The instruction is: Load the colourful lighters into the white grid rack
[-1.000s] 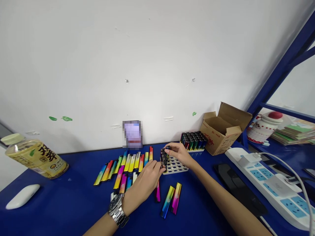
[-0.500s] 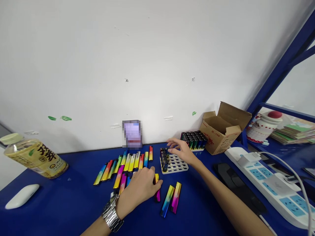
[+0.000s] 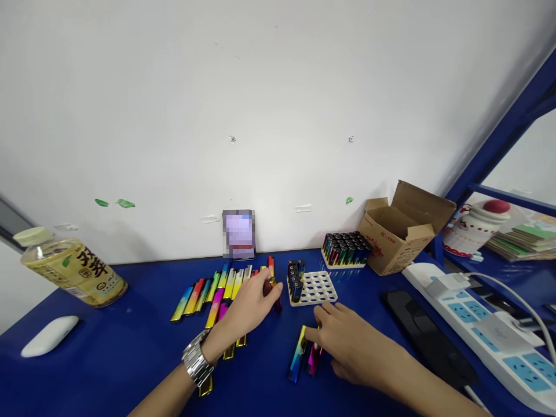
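Note:
My left hand (image 3: 248,304), with a metal watch on its wrist, is closed around a lighter (image 3: 278,302) just left of the white holed tray (image 3: 313,300). The lighter's gold end shows between thumb and fingers. My right hand (image 3: 347,341) bends its fingers over a pink lighter (image 3: 313,360) lying in front of the tray; its upper part is hidden. Beside that one lies a yellow-and-blue lighter (image 3: 297,354), near the fingertips. Several dark-ended lighters (image 3: 295,281) stand upright along the tray's left side. Other colourful lighters (image 3: 212,307) lie loosely to the left.
A full tray of upright lighters (image 3: 346,249) stands at the back beside an open cardboard box (image 3: 397,237). To the right are a black phone (image 3: 428,333) and a power strip (image 3: 482,330). On the left are a drink bottle (image 3: 76,269) and a white mouse (image 3: 50,336).
My right hand has come down from the holed tray to the pink lighter in front. My left hand has moved up slightly, with a lighter raised in its fingers.

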{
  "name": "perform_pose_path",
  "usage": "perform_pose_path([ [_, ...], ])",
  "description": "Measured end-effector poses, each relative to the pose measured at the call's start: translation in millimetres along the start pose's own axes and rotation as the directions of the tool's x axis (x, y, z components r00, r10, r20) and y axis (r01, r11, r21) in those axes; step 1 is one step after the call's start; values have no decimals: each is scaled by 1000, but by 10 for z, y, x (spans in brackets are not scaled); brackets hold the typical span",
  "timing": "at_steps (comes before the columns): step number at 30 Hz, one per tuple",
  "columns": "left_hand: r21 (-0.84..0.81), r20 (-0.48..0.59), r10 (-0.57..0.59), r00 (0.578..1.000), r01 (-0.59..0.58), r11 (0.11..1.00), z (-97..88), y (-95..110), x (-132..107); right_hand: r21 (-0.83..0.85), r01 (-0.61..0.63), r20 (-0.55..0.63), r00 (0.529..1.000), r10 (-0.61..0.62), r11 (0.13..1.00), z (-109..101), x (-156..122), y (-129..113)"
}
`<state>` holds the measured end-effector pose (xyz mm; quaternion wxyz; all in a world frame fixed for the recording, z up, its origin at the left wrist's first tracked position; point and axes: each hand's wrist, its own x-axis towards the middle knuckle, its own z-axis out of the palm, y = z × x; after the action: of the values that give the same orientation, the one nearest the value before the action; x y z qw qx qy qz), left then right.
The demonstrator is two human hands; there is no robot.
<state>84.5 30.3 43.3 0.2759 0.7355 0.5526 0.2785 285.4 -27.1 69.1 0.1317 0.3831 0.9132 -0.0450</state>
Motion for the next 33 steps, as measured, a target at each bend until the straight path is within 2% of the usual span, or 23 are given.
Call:
perform_pose_path([
  [2,-176,-11,-45,999,43,983,-23,8,5,18,30,-15,999,-30,999,112,-3,2],
  [4,-408,34,-147,989,148,901,-46,22,11,50,77,-45,996,-75,996,158,-26,25],
  [6,-622,100,-229,968,240,746,-78,41,21,141,113,-76,992,-103,984,154,-63,63],
  [8,-779,138,-278,950,278,562,-118,59,38,341,132,-139,986,-89,931,126,-91,111],
  [10,-872,172,-319,932,295,390,-159,73,57,586,160,-251,968,-10,794,102,-86,165],
  [12,-911,198,-338,920,300,283,-188,85,68,792,229,-352,929,117,566,97,-30,220],
  [13,-918,208,-319,925,297,264,-196,91,66,856,272,-385,903,190,439,103,17,246],
  [15,-916,222,-234,947,285,284,-198,110,47,911,357,-409,846,343,206,130,140,291],
  [16,-911,225,-183,957,273,310,-193,122,31,913,386,-404,811,422,132,150,209,307],
  [18,-893,227,-114,967,253,372,-173,148,-6,902,430,-374,751,545,27,199,344,327],
  [22,-839,189,-84,978,205,505,-113,181,-58,845,508,-299,708,640,-168,352,543,335],
  [24,-786,174,-48,984,168,595,-83,177,-63,830,512,-249,696,673,-222,452,601,347],
  [28,-600,152,-1,988,93,795,-33,147,-61,813,519,-227,700,678,-264,597,659,393],
  [33,-512,139,-42,989,109,852,5,108,-68,778,536,-179,689,702,-328,577,655,430],
])
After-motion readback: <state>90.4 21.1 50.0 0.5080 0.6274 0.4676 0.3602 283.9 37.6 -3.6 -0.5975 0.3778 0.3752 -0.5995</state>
